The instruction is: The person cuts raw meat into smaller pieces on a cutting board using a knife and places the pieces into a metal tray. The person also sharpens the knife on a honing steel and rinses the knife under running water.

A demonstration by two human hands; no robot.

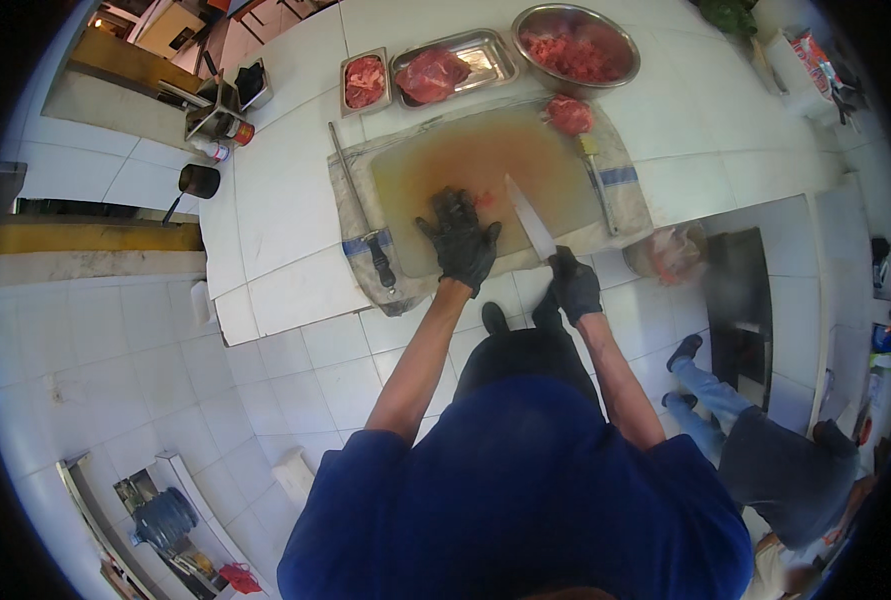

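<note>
My left hand (460,240), in a black glove, rests spread on the stained cutting board (415,169) with its fingers apart. Small scraps of red meat (483,199) lie just beside its fingertips. In my gloved right hand (574,281) is the handle of a chef's knife (531,223), at the board's near edge. Its blade points away from me over the board. A piece of raw meat (569,115) sits at the board's far right corner. Under the board is a cloth (346,196) with blue stripes.
A honing steel (355,199) lies left of the board, a brush-like tool (599,184) right. Behind stand a small meat pan (364,81), a steel tray (490,56) with meat, and a steel bowl (629,56) of cut meat. Another person (779,465) is at my right.
</note>
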